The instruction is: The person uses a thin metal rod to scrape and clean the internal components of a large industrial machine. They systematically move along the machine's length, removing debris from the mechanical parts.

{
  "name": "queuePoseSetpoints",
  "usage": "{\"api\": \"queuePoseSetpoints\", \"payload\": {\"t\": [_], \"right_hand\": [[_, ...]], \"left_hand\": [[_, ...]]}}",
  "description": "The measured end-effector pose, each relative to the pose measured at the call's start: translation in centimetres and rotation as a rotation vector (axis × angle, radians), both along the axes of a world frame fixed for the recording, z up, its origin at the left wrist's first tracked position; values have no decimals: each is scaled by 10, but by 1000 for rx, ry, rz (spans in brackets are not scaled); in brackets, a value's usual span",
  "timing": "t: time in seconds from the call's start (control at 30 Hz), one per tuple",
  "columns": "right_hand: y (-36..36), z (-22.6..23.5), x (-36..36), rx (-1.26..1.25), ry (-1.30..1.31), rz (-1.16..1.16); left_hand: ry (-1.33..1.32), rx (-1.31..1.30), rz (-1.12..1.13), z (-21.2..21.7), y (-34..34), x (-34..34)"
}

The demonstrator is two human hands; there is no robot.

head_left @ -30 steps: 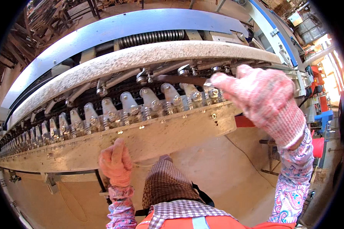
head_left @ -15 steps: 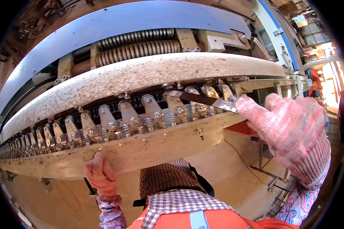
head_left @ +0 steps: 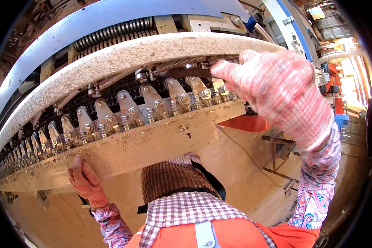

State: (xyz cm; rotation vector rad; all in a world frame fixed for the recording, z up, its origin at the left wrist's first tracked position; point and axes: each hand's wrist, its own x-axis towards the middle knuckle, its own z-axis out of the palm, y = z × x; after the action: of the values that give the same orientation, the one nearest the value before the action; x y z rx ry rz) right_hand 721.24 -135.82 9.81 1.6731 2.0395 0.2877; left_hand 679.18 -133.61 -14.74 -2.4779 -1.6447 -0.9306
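Note:
My right hand [head_left: 273, 89], in a pink and white knitted glove, is closed around the end of a flat dark metal blade [head_left: 186, 72]. Its far end reaches left under a speckled pale bar [head_left: 161, 46], above a row of metal levers with small springs [head_left: 153, 101]. The grip end is hidden in my fingers. Lower left, my left hand [head_left: 86, 182], also gloved, has its fingers bent together against the lower edge of a long metal beam [head_left: 153, 142]. The levers are bolted along this beam.
Behind the bar lie large coil springs [head_left: 111, 37] and a blue-grey cover [head_left: 91, 18]. A white and blue frame [head_left: 287, 25] rises at the right. Below the beam's right end are a red panel [head_left: 246, 123] and a dark metal stand [head_left: 277, 155]. A cable [head_left: 248, 155] crosses the floor.
My right hand and the blade have moved left and up in the view, with the blade further under the pale bar. The machine appears shifted left and closer; my left hand still touches the beam.

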Motion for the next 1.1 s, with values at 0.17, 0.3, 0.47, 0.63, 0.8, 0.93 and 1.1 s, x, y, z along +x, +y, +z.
{"api": "queuePoseSetpoints", "payload": {"t": [0.17,0.3,0.47,0.63,0.8,0.93,1.1], "right_hand": [[-33,32,22,-119,-48,-173],[-75,34,93,-23,143,-43],[-112,39,131,-13,432,-143],[-132,30,156,163,352,-120],[-120,-1,153,190,208,19],[-122,-17,131,-94,94,-231],[-130,-19,125,-37,107,-218]], "left_hand": [[-314,-99,4,20,-22,50],[-462,-326,-34,25,-57,106],[-280,-155,-213,21,-70,186],[-305,-107,-259,15,-80,240],[-179,18,-249,5,-80,256],[-151,9,-213,2,-83,256],[-136,-2,-214,6,-80,257]]}}
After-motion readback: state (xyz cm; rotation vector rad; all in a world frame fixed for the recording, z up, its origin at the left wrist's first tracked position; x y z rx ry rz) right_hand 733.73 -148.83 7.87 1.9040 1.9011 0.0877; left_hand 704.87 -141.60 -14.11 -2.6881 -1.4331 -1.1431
